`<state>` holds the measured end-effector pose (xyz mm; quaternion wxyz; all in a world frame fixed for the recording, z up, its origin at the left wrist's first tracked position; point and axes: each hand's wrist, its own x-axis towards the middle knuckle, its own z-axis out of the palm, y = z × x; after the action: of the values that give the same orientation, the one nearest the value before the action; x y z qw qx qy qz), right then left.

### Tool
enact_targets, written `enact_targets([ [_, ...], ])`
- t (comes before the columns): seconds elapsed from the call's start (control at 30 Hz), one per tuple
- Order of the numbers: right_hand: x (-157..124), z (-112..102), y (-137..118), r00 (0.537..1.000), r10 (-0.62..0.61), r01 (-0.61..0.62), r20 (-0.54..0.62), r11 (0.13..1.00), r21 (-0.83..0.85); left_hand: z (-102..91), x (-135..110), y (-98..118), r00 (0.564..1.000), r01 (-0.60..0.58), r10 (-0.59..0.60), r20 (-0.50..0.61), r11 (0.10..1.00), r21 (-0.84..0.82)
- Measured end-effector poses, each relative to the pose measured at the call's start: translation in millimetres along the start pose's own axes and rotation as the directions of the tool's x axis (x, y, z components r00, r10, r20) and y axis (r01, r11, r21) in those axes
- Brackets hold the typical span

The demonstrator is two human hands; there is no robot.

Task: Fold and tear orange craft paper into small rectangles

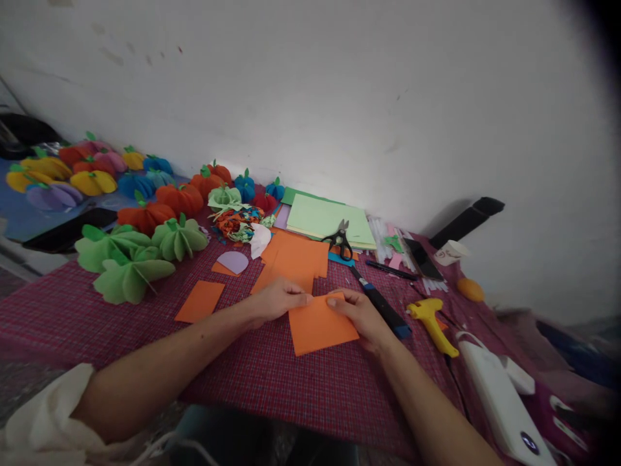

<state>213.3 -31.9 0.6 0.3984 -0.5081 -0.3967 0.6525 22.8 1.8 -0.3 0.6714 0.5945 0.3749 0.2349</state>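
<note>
Between my two hands is a roughly square piece of orange paper [323, 329], held above the checked tablecloth near the front of the table. My left hand [281, 299] pinches its top left corner between thumb and fingers. Along the upper right edge, my right hand [359, 313] grips it with the thumb on top. Whether it is one sheet or several stacked is hard to tell. Just beyond my hands lie more orange paper sheets [291, 255], overlapping. A single orange rectangle [200, 301] rests to the left, apart from my left forearm.
Black scissors [339, 243] lie on pale green paper [330, 217]. A utility knife [383, 307] and a yellow glue gun [433, 323] are right of my hands, beside a white power strip [499, 395]. Paper pumpkins [130, 259] crowd the left; paper scraps [237, 223] are heaped behind.
</note>
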Motion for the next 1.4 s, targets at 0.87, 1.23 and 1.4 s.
enact_targets([
  [0.87,4.5,1.0,4.0,0.988,-0.041,0.045,-0.147,0.999,0.023,5.6,3.1,-3.2,0.999,-0.029,0.028,0.046,0.999,0.026],
  [1.23,7.5,-6.7,-0.6,0.988,-0.051,0.073,-0.149,0.987,0.145,-0.2,4.8,0.2,0.994,-0.013,0.014,-0.104,1.0,0.018],
  [1.4,3.3,-9.3,-1.8,0.997,-0.018,0.022,-0.069,0.999,0.048,-5.6,4.1,6.5,0.969,-0.069,0.088,-0.231,0.994,0.089],
])
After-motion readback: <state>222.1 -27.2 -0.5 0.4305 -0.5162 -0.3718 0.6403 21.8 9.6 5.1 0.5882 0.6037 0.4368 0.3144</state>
